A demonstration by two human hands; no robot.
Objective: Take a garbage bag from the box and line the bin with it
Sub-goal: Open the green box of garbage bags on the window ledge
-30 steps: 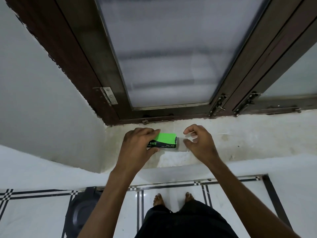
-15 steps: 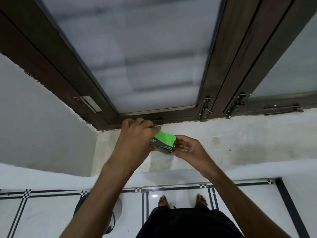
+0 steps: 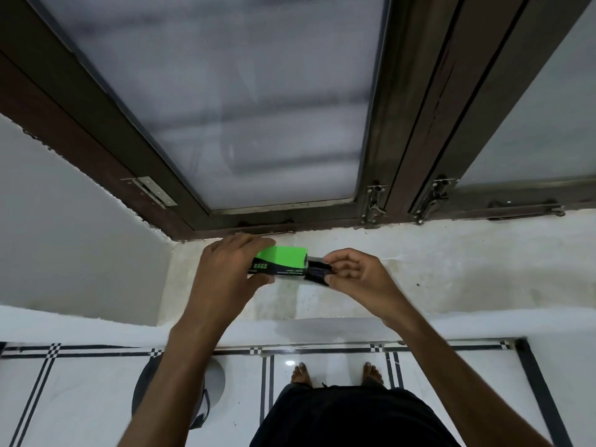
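Note:
A small green and black box [image 3: 283, 259] marked "BAGS" is held just above the white window sill [image 3: 435, 269]. My left hand [image 3: 225, 269] grips its left end. My right hand [image 3: 358, 275] pinches a black folded garbage bag [image 3: 317, 272] that sticks out of the box's right end. Down on the floor at lower left stands a dark round bin [image 3: 214, 382], largely hidden behind my left forearm.
A dark wooden window frame [image 3: 403, 140] with frosted glass and metal latches [image 3: 374, 201] rises right behind the sill. A white wall [image 3: 64, 237] closes the left side. Below lies a white tiled floor [image 3: 80, 398] with black lines, and my bare feet [image 3: 303, 375].
My right hand went from hovering open beside the box to its right end and has drawn black bag material partly out. The box is lifted slightly and the view tilted up.

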